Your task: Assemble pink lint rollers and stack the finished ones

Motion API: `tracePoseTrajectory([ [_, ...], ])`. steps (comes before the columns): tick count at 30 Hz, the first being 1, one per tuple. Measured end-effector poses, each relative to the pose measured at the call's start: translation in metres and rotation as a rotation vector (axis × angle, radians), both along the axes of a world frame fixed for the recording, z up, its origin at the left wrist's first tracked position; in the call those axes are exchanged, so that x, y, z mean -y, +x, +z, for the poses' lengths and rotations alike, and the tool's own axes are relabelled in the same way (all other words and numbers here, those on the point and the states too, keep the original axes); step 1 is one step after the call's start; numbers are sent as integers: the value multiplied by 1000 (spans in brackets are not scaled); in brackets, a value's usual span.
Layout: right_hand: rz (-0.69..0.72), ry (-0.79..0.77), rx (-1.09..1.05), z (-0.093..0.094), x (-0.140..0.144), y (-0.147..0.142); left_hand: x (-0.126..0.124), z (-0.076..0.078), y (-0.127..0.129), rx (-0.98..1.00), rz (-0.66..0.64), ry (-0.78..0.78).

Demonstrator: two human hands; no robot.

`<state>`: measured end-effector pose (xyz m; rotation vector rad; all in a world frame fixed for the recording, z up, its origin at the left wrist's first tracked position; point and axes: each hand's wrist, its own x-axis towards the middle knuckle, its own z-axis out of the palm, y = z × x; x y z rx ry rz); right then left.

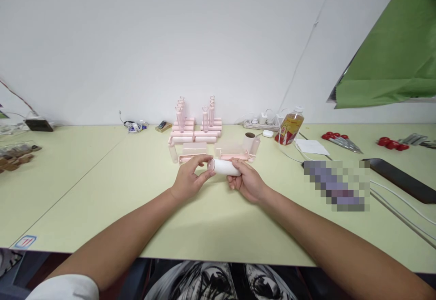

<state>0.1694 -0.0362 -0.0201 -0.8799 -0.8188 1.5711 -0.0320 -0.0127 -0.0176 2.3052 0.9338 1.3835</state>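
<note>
I am working from far away, pinching one end of the white roll (226, 167) with the left hand (189, 179), holding the other with the right hand (250, 182).

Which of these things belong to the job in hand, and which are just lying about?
Likely the job:
held white cylinder
pink pieces
standing white tube

Apparently just lying about:
bottle
white paper
coiled cable
long black item

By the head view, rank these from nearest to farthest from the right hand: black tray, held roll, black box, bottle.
From the right hand:
1. Held roll: in its grasp.
2. Bottle: behind, to the right.
3. Black tray: far right.
4. Black box: far left, by the wall.
</note>
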Motion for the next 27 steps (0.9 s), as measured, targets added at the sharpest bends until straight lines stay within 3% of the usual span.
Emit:
tracePoseTrajectory([
  [5, -15, -117, -84, 4, -1, 0, 0, -3, 1, 33, -114, 55],
  [12, -54, -145, -156, 6, -5, 4, 6, -2, 4, 89, 60, 115],
  [16, -54, -149, -170, 3, -5, 3, 20, 4, 6, -211, -254, -84],
  [18, -40, -131, -172, 4, -5, 3, 24, 6, 7, -239, -301, -131],
  [23, -62, -59, -179, 7, -5, 4, 13, 8, 2, -216, -110, -51],
  [27, -137, -85, -129, 4, -9, 7, -5, 4, -6, -546, 152, -15],
])
